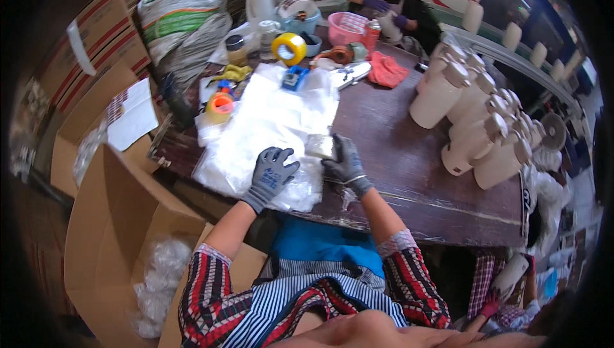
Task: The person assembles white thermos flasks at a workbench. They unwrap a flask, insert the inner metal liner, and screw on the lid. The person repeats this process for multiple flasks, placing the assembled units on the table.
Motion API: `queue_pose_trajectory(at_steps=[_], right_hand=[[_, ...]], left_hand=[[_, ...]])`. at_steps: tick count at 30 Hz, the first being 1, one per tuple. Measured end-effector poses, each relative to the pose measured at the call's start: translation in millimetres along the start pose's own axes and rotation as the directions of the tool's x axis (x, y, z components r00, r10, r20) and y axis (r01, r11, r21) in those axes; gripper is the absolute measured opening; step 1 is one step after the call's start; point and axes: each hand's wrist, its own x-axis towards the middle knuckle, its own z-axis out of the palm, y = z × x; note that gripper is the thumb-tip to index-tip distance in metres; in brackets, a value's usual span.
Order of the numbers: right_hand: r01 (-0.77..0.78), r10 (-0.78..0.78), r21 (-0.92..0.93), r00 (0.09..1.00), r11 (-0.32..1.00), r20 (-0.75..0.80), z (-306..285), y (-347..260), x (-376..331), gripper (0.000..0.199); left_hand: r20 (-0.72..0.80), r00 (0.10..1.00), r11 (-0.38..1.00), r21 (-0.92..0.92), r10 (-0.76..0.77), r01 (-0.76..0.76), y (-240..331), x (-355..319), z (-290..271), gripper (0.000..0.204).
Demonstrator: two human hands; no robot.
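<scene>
My left hand (272, 172), in a grey work glove, rests on a pile of clear plastic bags (256, 118), fingers apart and slightly bent. Nothing shows in its grasp. To its right, my right hand (346, 161), gloved alike, has its thumb and fingers at the right end of a small pale, block-like thing (319, 146). What that thing is I cannot make out. It lies over the right edge of the bags, beside bare dark tabletop. A blue tape cutter (295, 78) sits on the far end of the bags.
Several white plastic bottles (438, 95) crowd the table's right side. Yellow tape (289, 48), a red cloth (387, 69), a pink basin (347, 28) and jars line the back. An open carton (115, 233) with wrapped items stands left. Other people work across the table and at lower right.
</scene>
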Motion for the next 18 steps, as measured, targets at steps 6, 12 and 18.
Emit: queue_pose_trajectory(at_steps=[6, 12, 18], right_hand=[[0.100, -0.103, 0.041, 0.992, 0.994, 0.071, -1, -16, 13, 0.091], [-0.030, 0.053, -0.072, 0.936, 0.997, 0.347, -25, -62, 27, 0.081], [0.017, 0.021, -0.190, 0.981, 0.982, 0.195, 26, -7, 2, 0.085]], left_hand=[[0.096, 0.995, 0.974, -0.219, -0.040, 0.060, 13, -20, 14, 0.030], [-0.033, 0.926, 0.863, -0.352, 0.376, -0.362, 23, 5, 10, 0.036], [0.113, 0.950, 0.890, -0.396, 0.291, -0.226, 19, -7, 26, 0.046]])
